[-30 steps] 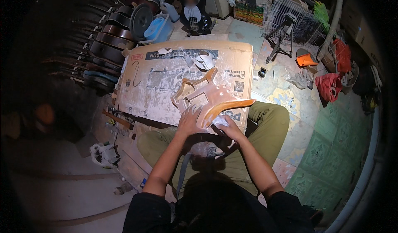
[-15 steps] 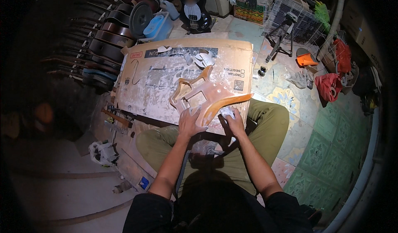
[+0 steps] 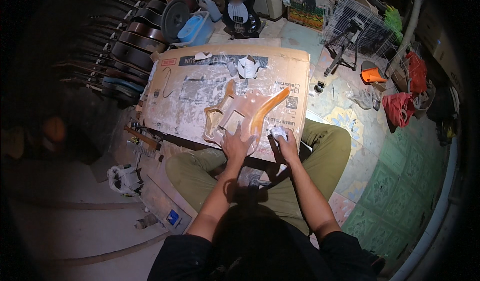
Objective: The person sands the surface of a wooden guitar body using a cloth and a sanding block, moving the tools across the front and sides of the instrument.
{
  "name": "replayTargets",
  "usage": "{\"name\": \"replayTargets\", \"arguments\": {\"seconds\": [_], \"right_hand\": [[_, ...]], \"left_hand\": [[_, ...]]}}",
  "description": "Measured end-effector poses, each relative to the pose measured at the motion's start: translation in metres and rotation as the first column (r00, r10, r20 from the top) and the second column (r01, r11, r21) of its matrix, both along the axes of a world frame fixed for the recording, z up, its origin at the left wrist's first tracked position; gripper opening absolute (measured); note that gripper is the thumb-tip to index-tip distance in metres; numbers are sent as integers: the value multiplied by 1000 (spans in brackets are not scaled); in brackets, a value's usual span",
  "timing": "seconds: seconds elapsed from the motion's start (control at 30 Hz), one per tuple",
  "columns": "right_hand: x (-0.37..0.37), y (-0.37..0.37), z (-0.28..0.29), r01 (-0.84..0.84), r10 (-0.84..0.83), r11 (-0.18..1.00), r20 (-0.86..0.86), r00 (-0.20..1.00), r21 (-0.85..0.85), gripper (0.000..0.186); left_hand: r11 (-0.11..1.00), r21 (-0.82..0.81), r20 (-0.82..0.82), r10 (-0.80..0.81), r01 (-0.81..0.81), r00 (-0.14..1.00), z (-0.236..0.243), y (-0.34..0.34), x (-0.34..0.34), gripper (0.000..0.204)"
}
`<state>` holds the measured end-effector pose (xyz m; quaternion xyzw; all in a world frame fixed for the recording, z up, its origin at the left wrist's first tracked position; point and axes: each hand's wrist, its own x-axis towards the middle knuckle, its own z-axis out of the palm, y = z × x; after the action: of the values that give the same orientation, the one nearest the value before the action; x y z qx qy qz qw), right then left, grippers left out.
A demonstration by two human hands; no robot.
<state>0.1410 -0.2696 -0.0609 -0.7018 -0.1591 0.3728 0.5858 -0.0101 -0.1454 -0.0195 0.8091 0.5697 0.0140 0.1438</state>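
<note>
So, two bare hands on the job, and one unfinished guitar body [image 3: 256,107] sits between them, lying flat on a big sheet of cardboard [image 3: 172,118] just past the person's knees. Left hand [image 3: 235,143] is spread wide, fingers and thumb resting across the near end of the body, pressed on it rather than wrapped round anything that I can see. Right hand [image 3: 287,146] has a narrow pinch on one crumpled white pad [image 3: 278,132], which is just beside the body and not touching it.

Counting on the body: two horns, the longer one on the right with an orange edge, plus two main cavities, a squarish one near the middle and a longer one by the left side. Some small holes too, but they're too tiny to number. Farther up the cardboard I get two white scraps [image 3: 248,67], one of them crumpled.

Around it: one black bass guitar [image 3: 242,26], one tripod [image 3: 345,46], one wire cage [image 3: 372,33], and a row of guitars [image 3: 131,53] off left, too dark and overlapped to count.
</note>
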Motion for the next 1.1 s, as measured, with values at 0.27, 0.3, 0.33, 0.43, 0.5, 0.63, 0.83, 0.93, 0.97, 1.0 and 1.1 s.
{"name": "replayTargets", "arguments": {"seconds": [0.27,0.3,0.33,0.43,0.5,0.63,0.83,0.93,0.97,1.0,1.1], "right_hand": [[0,1,-1,2,-2,1000,-2,1000,2,47],[0,0,-3,3,-3,1000,13,1000,1,46],[0,-1,-5,4,-4,1000,27,1000,1,46],[3,-4,-15,17,-17,1000,34,999,-9,46],[3,-3,-17,3,-2,1000,35,999,-15,46],[2,-2,-17,-11,12,1000,51,999,-18,47],[0,0,-8,2,-2,1000,-38,999,-10,47],[4,-2,-11,-11,12,999,8,1000,-34,46],[5,-4,-11,-13,14,999,11,1000,-37,46],[4,-5,-9,-10,11,999,28,1000,-36,47],[4,-4,-11,-11,13,999,44,999,-33,47]], "left_hand": [[997,-63,47,41,-38,998,-18,22,-12,67],[996,-81,47,42,-38,998,-16,23,-11,70],[994,-99,46,44,-39,998,-14,23,-10,73],[993,-115,-27,-38,35,999,6,10,-3,83],[993,-111,-35,-44,40,998,5,11,-6,87],[994,-101,42,-28,32,999,0,15,-10,85],[990,-140,153,53,-32,987,-19,31,-19,76],[985,-169,109,42,-24,993,-9,26,-13,77],[985,-172,111,45,-25,993,-3,22,-10,77],[986,-168,59,11,-1,998,4,18,-9,77],[984,-177,40,-25,31,999,1,16,-13,78]]}}
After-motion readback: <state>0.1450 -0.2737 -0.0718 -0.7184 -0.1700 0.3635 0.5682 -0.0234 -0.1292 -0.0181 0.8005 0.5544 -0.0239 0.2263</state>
